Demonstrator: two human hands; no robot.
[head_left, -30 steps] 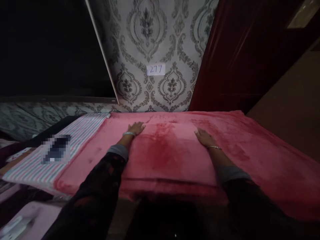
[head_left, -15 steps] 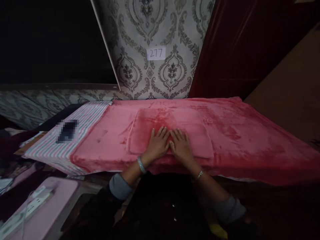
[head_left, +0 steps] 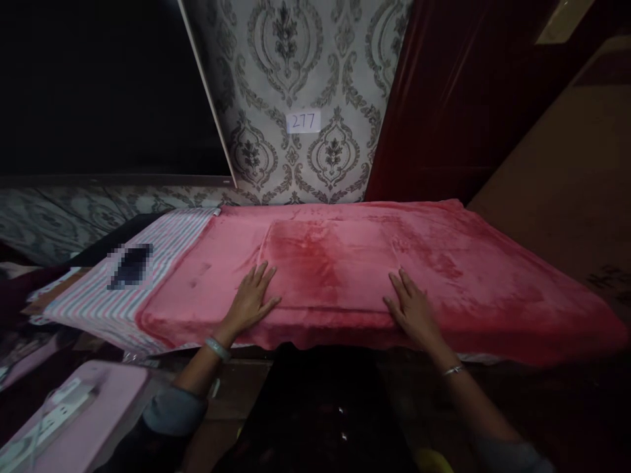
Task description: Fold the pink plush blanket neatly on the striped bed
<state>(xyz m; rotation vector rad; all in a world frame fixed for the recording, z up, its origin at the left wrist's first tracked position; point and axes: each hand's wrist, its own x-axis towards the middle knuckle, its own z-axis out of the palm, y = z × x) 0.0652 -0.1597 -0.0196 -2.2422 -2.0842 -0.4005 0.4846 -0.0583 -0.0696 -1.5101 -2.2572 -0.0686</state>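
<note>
A folded rectangle of pink plush fabric (head_left: 345, 263) lies flat on a larger pink plush blanket (head_left: 463, 282) spread over a long surface. My left hand (head_left: 252, 299) rests at the left edge of the folded piece, fingers stretched out and thumb apart. At its right edge, my right hand (head_left: 413, 307) lies with fingers extended and thumb spread. Neither hand grips anything. The near edge of the folded piece shows as a straight line between the hands.
A striped cloth (head_left: 177, 236) covers the surface's left end, with a blurred dark item (head_left: 131, 266) on it. At lower left, a power strip (head_left: 54, 420) sits on a pink stool (head_left: 106, 394). Behind stand a dark screen (head_left: 98, 85) and a dark red panel (head_left: 444, 112).
My hands were close together at the middle of the folded fabric. They have moved apart, the left one leftward and the right one rightward, to its two side edges.
</note>
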